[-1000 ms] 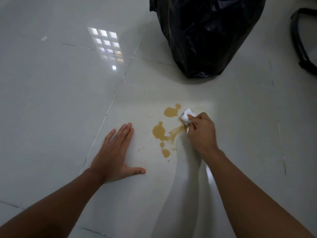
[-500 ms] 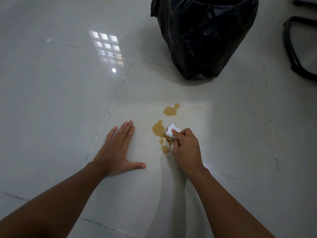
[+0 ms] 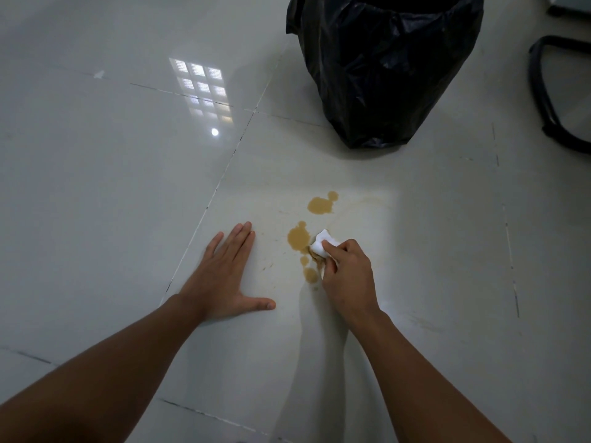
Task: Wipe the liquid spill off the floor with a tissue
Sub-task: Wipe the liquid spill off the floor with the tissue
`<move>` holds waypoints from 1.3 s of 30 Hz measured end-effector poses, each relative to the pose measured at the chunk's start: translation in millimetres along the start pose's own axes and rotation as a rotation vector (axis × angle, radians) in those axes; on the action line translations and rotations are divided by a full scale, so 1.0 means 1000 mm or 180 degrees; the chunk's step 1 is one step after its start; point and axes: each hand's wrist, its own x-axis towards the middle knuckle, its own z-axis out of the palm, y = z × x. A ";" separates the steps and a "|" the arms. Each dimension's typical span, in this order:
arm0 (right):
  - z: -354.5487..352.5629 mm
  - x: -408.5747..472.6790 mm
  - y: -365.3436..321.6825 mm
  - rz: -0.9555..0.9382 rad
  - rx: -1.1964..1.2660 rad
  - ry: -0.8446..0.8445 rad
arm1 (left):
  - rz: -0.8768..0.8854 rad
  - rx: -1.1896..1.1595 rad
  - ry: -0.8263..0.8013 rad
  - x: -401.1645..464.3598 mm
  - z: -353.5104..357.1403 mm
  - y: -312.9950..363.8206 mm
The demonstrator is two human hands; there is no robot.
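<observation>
Pinched between thumb and curled fingers of the right hand (image 3: pixel 348 276), the small white wadded paper tissue (image 3: pixel 323 244) is pressed to the glossy pale tiled floor (image 3: pixel 112 187) at the right edge of the brown liquid spill (image 3: pixel 299 239). Head view: the left hand (image 3: pixel 220 276) lies flat on the tile, fingers straight and close together, thumb spread outward, gripping nothing and apparently serving as a brace. The spill consists of separate pools: a far blot near the black plastic bin bag (image 3: pixel 383 68), a central blot touching the tissue, and two small drops just beside the right-hand knuckles. The tissue's underside shows brown staining where it meets the liquid. Handling judgement: the tissue is light, soft and weak when wet; it is likely to tear or shed if dragged hard across the tile. Hold it by the dry upper wad, as it is held now, and keep the saturated face down. The polished tile looks slippery and non-absorbent, so liquid will probably smear rather than soak in; blot and gather inward. Most of the spill appears to remain. A dark curved frame (image 3: pixel 550 91), possibly a chair base, stands at the right edge.
</observation>
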 end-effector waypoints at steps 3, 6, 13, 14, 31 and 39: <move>0.000 -0.004 -0.002 -0.0012 0.0047 -0.0067 | 0.0016 0.0007 0.0001 0.000 0.000 -0.001; -0.006 -0.012 -0.001 -0.0321 0.0132 -0.0178 | 0.0020 -0.0142 0.0082 0.001 0.000 -0.004; -0.031 0.008 0.026 0.0191 0.0751 0.0350 | -0.0153 -0.0347 0.0316 0.001 -0.004 -0.022; -0.034 0.016 0.029 0.0285 0.0755 0.0395 | -0.0152 -0.0339 0.0323 0.002 -0.004 -0.023; -0.030 0.084 0.032 0.0138 0.0340 0.0447 | -0.0011 -0.0104 0.0427 0.000 -0.005 -0.022; -0.035 0.088 0.026 -0.0231 -0.0270 -0.0191 | -0.0027 -0.0047 0.0469 0.000 -0.005 -0.020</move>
